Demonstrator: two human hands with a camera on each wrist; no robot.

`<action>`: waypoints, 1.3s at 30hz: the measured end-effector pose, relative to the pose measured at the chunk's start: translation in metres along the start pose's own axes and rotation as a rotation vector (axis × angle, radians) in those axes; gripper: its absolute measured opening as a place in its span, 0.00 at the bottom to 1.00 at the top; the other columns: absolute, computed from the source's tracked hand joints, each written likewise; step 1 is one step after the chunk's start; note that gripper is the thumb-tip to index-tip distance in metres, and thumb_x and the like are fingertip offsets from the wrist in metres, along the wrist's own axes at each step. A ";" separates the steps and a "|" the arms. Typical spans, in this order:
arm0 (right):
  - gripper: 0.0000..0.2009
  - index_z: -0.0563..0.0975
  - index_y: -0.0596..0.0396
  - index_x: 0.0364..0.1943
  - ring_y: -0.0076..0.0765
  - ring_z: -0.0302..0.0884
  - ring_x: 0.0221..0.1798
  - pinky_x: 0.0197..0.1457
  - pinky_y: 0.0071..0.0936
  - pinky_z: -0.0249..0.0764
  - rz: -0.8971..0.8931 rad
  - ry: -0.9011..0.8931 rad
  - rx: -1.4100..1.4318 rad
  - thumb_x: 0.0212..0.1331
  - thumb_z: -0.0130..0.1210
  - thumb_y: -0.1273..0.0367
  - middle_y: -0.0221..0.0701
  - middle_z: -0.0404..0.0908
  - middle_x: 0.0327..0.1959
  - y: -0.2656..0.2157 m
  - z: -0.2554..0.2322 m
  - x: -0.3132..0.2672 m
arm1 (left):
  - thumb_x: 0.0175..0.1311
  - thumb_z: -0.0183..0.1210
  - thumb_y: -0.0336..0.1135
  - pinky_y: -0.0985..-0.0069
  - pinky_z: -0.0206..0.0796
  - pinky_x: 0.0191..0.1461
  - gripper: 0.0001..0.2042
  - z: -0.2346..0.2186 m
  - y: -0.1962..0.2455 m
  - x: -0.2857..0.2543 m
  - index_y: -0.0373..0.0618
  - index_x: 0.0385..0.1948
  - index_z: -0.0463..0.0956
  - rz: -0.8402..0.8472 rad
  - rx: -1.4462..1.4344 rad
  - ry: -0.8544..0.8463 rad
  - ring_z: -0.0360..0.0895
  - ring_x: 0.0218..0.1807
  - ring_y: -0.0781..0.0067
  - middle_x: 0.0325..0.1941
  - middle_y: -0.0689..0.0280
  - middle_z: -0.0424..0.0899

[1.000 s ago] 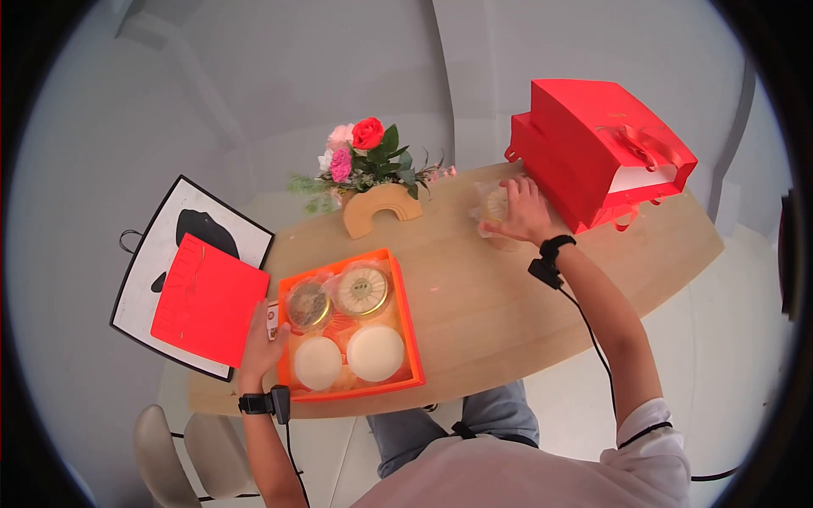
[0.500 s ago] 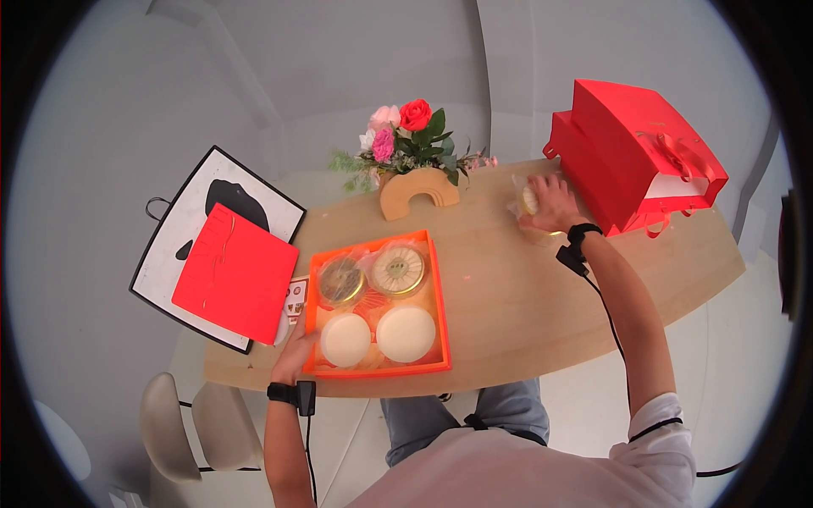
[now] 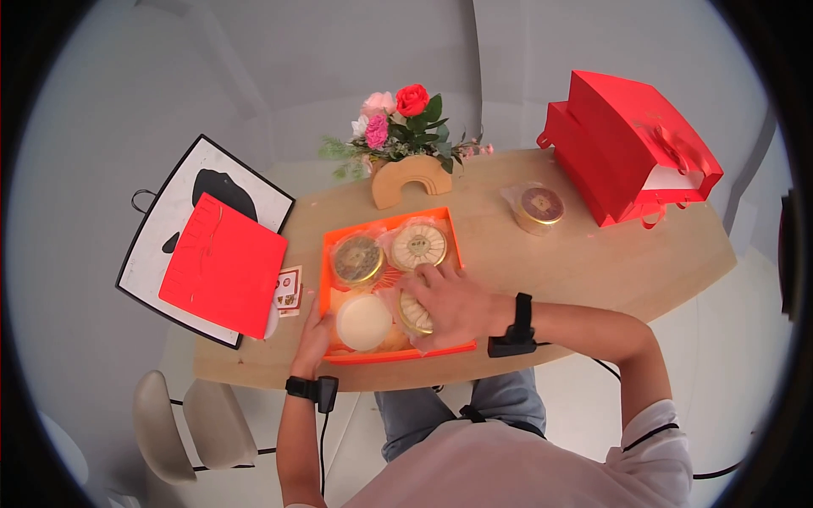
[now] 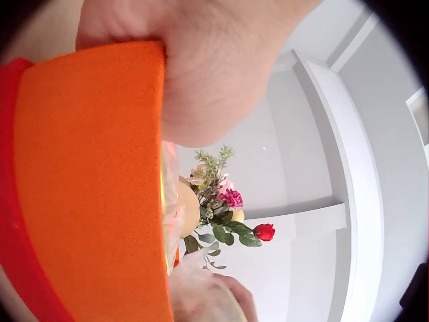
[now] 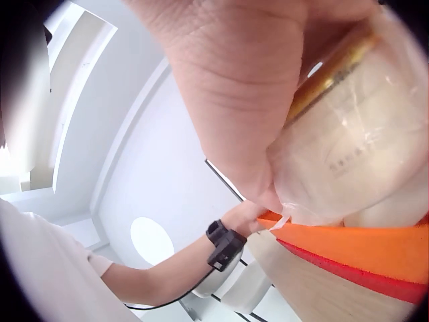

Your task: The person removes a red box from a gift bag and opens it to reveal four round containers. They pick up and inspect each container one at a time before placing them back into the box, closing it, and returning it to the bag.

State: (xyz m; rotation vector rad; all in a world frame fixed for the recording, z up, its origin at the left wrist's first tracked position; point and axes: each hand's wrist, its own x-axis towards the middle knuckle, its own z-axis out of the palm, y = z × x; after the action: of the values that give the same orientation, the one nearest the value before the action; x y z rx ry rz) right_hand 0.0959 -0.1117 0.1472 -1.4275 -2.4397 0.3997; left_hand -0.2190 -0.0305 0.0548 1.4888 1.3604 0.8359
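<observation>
My right hand (image 3: pixel 449 305) grips a clear round jar (image 3: pixel 415 313) with a gold rim, wrapped in clear plastic, over the front right of the orange gift box (image 3: pixel 461 345). Pale slices fill this jar. A dark-filled jar (image 3: pixel 357 260) and another pale one (image 3: pixel 418 245) sit at the back of the box, and a white round piece (image 3: pixel 364 322) lies front left. My left hand (image 3: pixel 312 340) holds the box's left side near the front corner, thumb at the rim. The left wrist view shows it overlapping the orange wall (image 4: pixel 94 168).
A dark-topped jar (image 3: pixel 540 208) stands beside the red gift bag (image 3: pixel 631 144) at the back right. Flowers (image 3: pixel 398 127) stand behind an arched wooden ornament (image 3: pixel 411 180). Left lie a red folder (image 3: pixel 222 267), a black-framed board (image 3: pixel 148 275) and printed cards (image 3: pixel 289 289).
My right hand has carried the pale jar from beside the red bag left and nearer, over the box. The dark-topped jar now shows uncovered. My left hand stays at the box's side.
</observation>
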 end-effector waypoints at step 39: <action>0.54 0.60 0.42 0.73 0.60 0.56 0.75 0.73 0.57 0.61 0.782 0.013 -0.155 0.39 0.69 0.38 0.42 0.61 0.72 0.263 -0.048 -0.014 | 0.70 0.44 0.26 0.71 0.52 0.76 0.27 0.015 -0.011 -0.004 0.37 0.73 0.58 0.110 -0.065 -0.067 0.64 0.73 0.62 0.72 0.54 0.69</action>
State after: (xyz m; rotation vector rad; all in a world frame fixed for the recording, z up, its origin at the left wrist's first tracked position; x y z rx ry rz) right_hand 0.3305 0.0043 0.0912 -2.4098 -1.8319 0.3509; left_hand -0.2099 -0.0378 0.0395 1.5386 1.2002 0.8831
